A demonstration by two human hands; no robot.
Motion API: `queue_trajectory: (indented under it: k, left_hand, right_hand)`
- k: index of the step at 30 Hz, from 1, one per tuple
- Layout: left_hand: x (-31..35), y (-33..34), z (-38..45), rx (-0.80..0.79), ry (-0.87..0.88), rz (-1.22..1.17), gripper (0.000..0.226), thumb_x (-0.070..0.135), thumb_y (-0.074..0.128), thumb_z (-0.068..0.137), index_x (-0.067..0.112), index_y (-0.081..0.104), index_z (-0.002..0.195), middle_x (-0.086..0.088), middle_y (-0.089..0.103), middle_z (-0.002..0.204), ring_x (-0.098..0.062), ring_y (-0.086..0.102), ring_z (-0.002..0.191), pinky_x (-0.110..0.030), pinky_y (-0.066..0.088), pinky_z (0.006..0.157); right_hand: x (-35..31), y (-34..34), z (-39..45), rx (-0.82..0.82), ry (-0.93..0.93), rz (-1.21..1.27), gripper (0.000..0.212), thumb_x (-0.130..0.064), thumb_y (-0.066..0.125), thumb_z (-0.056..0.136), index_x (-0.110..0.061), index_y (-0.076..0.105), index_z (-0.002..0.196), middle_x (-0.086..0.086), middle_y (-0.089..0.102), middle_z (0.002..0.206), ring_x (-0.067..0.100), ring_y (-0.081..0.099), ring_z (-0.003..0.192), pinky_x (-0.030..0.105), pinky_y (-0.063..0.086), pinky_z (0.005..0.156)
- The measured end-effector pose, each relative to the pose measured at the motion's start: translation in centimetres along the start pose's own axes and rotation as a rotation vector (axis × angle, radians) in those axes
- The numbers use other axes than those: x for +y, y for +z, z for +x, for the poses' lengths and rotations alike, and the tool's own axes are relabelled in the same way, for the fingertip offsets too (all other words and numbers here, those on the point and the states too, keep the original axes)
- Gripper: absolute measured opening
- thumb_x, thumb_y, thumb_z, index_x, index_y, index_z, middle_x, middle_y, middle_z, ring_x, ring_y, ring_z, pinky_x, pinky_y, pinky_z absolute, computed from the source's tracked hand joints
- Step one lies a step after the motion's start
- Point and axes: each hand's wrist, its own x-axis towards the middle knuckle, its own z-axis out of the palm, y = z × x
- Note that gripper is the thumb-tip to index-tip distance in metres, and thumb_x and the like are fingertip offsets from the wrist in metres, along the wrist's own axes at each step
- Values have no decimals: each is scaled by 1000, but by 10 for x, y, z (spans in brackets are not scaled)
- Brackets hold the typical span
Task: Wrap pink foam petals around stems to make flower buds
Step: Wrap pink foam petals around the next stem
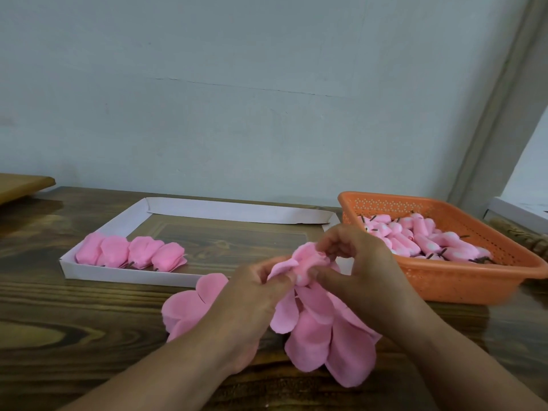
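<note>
Both hands hold one pink foam bud (308, 262) above the table, near its middle. My left hand (255, 295) pinches a petal at the bud's left side. My right hand (358, 271) curls over the bud from the right, thumb and fingers pinching it. The stem is hidden inside the foam. Loose pink petals (323, 336) lie fanned on the table under and in front of my hands, with more petals (189, 307) to the left. Several wrapped flowers (130, 252) sit in a row in the white tray (124, 274).
An orange plastic basket (462, 280) at the right holds several pink foam buds with dark stems (430, 241). The white cardboard tray lies at the back left of the dark wooden table (74, 321). A pale wall stands behind. A wooden board (23, 185) sits at the far left.
</note>
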Motion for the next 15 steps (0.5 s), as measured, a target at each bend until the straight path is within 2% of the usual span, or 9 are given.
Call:
queue_trajectory:
  k: [3,6,9,12,15]
  left_hand:
    - [0,-1,0,12,-4,2,29,15,57,92,37,75,85,2,76,90,-11,71,85,-24,53,75]
    - [1,-2,1,9,-10,-25,22,11,59,90,24,76,93,-6,75,96,-20,70,93,-31,53,82]
    - [3,-2,0,30,-36,-48,19,9,59,91,18,75,95,-7,74,98,-26,68,99,-35,52,85]
    - [5,-1,-1,42,-86,-56,18,13,59,91,18,76,95,-6,75,97,-25,68,99,-38,51,89]
    - [6,-2,-2,93,-130,-69,20,15,59,92,19,78,90,-5,76,93,-26,68,100,-42,49,95]
  right_hand:
    - [2,-1,1,-52,0,39,38,-11,75,72,-39,53,84,-11,61,82,-1,55,83,8,44,71]
    - [4,-4,2,-134,-27,15,18,-18,74,73,-32,62,71,-9,61,75,1,55,75,11,44,66]
    - [6,-7,2,-173,-48,64,12,-17,75,74,-27,69,75,-7,65,78,2,59,74,15,47,66]
    - [6,-4,1,-151,-44,118,14,-17,75,73,-29,69,75,-6,66,77,7,61,68,22,51,62]
    - [7,4,0,-85,10,185,8,-19,75,74,-23,69,78,1,68,75,18,65,68,32,54,59]
